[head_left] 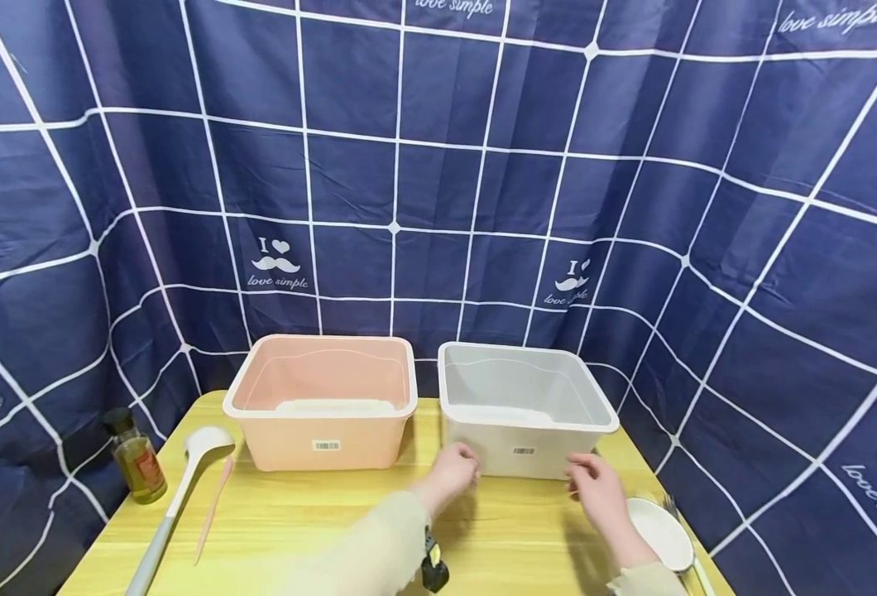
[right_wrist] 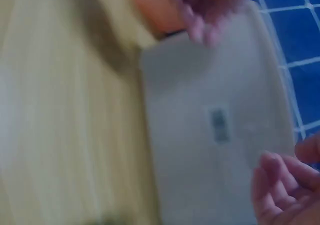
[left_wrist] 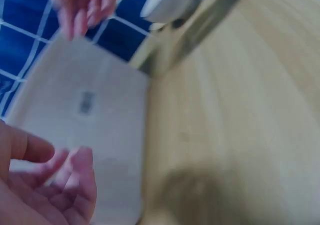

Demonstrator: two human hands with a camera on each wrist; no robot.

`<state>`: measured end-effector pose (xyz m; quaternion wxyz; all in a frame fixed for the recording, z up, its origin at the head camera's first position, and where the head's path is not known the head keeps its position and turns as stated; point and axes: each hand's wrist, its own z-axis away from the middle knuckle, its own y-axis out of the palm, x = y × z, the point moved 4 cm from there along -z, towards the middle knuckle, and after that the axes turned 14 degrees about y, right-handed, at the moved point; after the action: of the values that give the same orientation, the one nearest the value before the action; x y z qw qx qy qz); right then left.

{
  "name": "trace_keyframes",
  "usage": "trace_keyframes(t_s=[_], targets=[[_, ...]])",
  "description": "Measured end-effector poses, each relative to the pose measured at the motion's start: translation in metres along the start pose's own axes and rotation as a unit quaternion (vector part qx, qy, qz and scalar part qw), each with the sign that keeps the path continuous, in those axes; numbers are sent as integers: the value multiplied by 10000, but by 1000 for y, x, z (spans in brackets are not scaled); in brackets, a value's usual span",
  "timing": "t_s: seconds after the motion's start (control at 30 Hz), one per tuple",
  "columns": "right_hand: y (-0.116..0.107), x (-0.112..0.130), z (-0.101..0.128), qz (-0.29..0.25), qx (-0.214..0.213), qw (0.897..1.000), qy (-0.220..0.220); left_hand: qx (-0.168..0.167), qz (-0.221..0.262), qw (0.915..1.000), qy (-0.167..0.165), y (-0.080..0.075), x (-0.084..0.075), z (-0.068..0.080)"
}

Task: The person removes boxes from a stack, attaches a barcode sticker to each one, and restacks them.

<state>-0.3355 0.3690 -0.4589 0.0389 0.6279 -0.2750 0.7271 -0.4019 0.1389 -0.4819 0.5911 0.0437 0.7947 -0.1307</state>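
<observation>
A grey plastic bin (head_left: 494, 447) with a barcode label stands at the back right of the table. My left hand (head_left: 453, 470) is in front of its left end, fingers loosely bent, holding nothing. Near the bin's front right corner is my right hand (head_left: 595, 488), also with loosely bent fingers and nothing in them. In the left wrist view the left hand (left_wrist: 55, 185) shows a gap between thumb and fingers. The right wrist view shows the right hand (right_wrist: 285, 185) similarly relaxed. Whether either hand touches the bin cannot be told.
A pink bin (head_left: 282, 443) stands left of the grey one. Further left are a ladle (head_left: 178, 501), a pink stick-like item (head_left: 213, 511) and an oil-like bottle (head_left: 139, 462). A white dish (head_left: 660, 534) and a fork (head_left: 669, 503) lie at right. A blue curtain (head_left: 438, 190) hangs behind.
</observation>
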Motion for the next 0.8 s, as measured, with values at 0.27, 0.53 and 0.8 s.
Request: trace_keyframes(t_s=[0.27,0.53,0.8], targets=[[-62,7,-28,155,-1610,9868,73,-947,464,9938,-354,-43,-16,-15],[-52,-3,-69,-727,-948,9891,858,-1421,-205,9896,-122,-42,-13,-27],[-50,-7,-78,-1788,-697,9735,1240,-1913,-48,9815,-53,-39,-17,-31]])
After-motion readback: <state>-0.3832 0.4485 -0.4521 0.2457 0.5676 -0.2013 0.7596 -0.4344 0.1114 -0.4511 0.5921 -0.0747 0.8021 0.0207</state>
